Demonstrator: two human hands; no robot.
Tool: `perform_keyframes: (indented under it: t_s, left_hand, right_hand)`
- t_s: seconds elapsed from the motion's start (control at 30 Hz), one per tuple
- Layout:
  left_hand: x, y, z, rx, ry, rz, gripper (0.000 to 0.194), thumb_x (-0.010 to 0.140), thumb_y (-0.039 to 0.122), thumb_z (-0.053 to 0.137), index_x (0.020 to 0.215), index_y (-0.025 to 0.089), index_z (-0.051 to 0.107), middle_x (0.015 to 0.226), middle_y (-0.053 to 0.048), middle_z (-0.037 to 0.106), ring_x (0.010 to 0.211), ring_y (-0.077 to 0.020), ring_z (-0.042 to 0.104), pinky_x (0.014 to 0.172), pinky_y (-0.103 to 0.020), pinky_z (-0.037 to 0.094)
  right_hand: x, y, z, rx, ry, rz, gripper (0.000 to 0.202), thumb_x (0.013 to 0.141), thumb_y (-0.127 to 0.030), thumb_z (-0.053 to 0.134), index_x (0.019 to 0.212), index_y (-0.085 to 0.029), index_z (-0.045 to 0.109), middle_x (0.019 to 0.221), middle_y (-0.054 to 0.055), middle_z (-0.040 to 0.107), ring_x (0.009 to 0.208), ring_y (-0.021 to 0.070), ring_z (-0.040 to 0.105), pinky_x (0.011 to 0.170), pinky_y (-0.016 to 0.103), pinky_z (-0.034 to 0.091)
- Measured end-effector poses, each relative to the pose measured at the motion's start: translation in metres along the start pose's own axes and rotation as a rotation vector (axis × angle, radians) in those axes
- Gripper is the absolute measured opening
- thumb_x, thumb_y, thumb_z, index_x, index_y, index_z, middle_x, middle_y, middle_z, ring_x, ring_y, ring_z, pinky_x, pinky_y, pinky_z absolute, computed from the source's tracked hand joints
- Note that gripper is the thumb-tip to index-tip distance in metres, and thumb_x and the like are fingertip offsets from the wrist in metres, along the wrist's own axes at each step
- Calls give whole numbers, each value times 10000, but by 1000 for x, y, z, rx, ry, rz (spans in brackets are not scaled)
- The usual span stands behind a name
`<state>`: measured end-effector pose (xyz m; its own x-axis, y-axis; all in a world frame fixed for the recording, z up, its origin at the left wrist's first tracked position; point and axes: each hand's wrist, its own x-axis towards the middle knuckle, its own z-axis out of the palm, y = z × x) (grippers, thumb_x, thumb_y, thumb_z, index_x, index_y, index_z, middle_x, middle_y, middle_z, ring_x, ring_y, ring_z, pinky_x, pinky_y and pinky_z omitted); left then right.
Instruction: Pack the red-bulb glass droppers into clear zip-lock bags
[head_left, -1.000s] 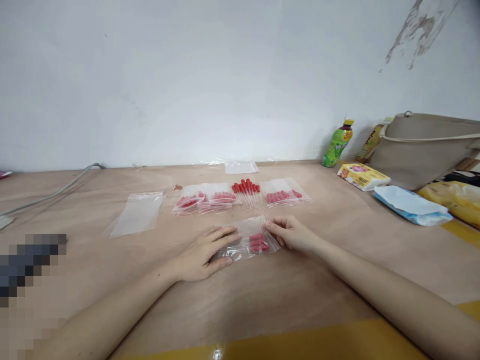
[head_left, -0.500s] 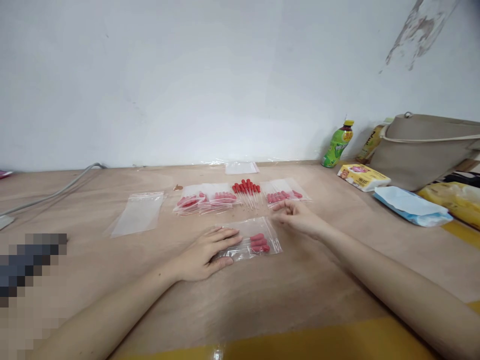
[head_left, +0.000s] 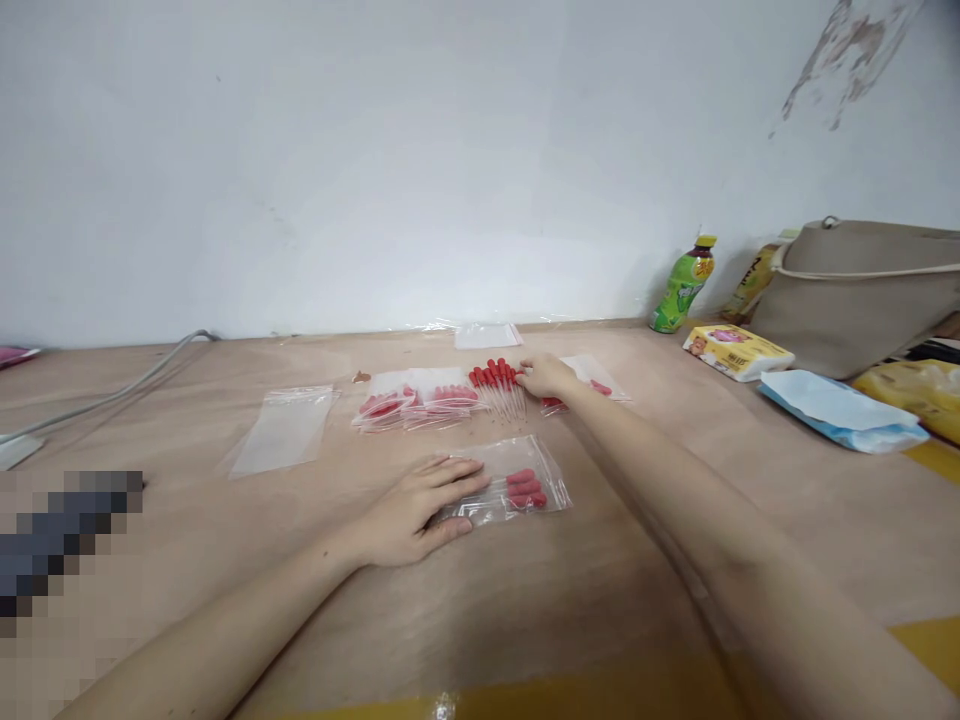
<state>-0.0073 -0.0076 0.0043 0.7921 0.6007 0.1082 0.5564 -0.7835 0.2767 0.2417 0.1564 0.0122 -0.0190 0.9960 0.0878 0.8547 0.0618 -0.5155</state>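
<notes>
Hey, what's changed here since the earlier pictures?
The right hand has let go of the right edge of the front bag and moved away from the wearer and somewhat left, to the loose red-topped droppers. Its fingers are at the pile's right side; whether they grip one is unclear. The left hand stays on the front bag, with its red-topped pieces inside.

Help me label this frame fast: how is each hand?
Left hand: open, resting on the clear bag.
Right hand: fingertips at the loose red-topped droppers; whether closed on one, I cannot tell.
</notes>
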Motion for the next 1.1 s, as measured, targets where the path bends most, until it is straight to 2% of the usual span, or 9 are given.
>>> perform_keyframes:
  t_s: [0.1,0.2,0.4,0.47,0.57,0.73,0.9,1.0,1.1]
  left_hand:
    - [0,1,-1,0,-11,-5,476,901,370,422,1355,288,304,1403,-31,324,1276,-220,308,1049,-445,242]
    - [-1,1,-1,0,-6,-9,470,902,364,422,1352,289,310,1402,-28,327,1276,-217,308,1052,-442,238]
    - [-1,-1,1,-9,8,1,474,899,366,429,1352,301,306,1400,-25,331,1273,-228,314,1045,-458,241]
    - [-1,-1,0,-10,7,3,475,900,370,426,1353,306,300,1400,-23,331,1272,-231,314,1041,-461,247]
    - [-1,0,-2,-7,-9,-6,472,904,380,415,1355,313,294,1399,-17,333,1272,-231,314,1038,-455,258]
    - [-1,1,-4,6,-18,-15,473,909,380,403,1361,311,280,1404,-19,324,1275,-228,306,1043,-449,250]
    - [-3,1,-2,-2,-25,-60,544,903,412,403,1390,299,191,1443,-31,230,1295,-243,263,1044,-455,242]
    - [-4,2,-1,-14,-18,-75,569,900,420,405,1398,294,161,1458,-38,182,1299,-257,250,1038,-455,254]
    - [-4,2,-1,-7,-21,-80,567,901,420,403,1398,291,161,1459,-42,174,1302,-259,240,1032,-450,264]
  right_hand:
    - [2,-1,2,89,-25,45,166,625,-288,658,752,-182,669,782,75,672,749,196,607,657,272,425]
    - [-2,-1,-3,227,-4,103,117,634,-248,633,686,-144,616,583,57,610,517,145,545,504,254,397]
    - [-42,12,-26,695,236,57,240,707,-285,536,904,-182,445,671,-3,580,466,66,458,435,191,361]
    - [-63,22,-26,894,316,25,312,664,-329,579,896,-203,415,645,-33,552,470,70,460,441,190,365]
    - [-91,36,-17,1020,316,77,356,633,-371,613,883,-215,413,636,-50,529,474,67,459,449,187,363]
    - [-115,35,-1,1257,242,215,317,643,-266,641,843,-228,399,625,-60,534,474,67,491,475,194,409]
    - [-126,26,-3,1398,12,291,131,757,-231,564,748,-211,435,601,-28,548,554,107,592,579,251,499]
    - [-129,29,-6,1371,-167,282,106,758,-215,577,693,-178,501,623,1,578,602,107,608,623,245,509]
    - [-128,36,-8,1215,-299,208,135,680,-215,670,700,-152,553,577,-16,576,526,66,554,539,186,474]
